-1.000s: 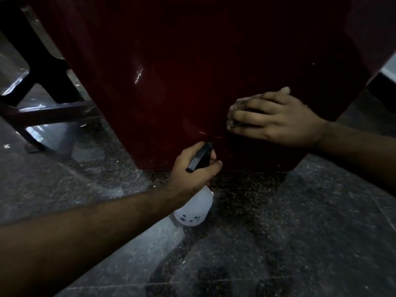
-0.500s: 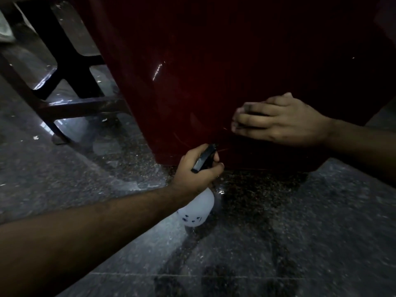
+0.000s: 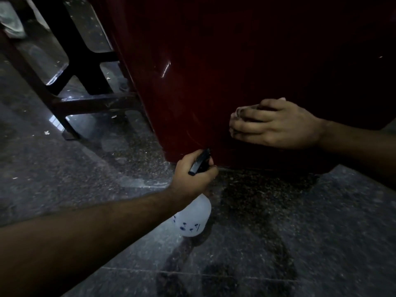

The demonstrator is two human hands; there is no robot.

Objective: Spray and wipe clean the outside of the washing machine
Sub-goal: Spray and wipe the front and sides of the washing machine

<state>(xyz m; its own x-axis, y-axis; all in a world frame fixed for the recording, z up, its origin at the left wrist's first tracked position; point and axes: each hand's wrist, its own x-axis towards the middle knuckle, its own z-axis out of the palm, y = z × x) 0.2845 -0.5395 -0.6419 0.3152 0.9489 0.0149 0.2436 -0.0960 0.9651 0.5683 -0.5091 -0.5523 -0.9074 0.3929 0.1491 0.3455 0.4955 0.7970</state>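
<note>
The left hand (image 3: 192, 174) is gripping a white plastic spray bottle (image 3: 192, 219) just below the dark red glossy washing machine (image 3: 235, 61); the right hand (image 3: 276, 123), fingers nearly straight, is pressing a barely visible cloth against its lower panel.

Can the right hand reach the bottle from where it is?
Probably yes. The right hand lies flat on the red machine, just above the bottle that the left hand grips, and nothing sits between them.
</note>
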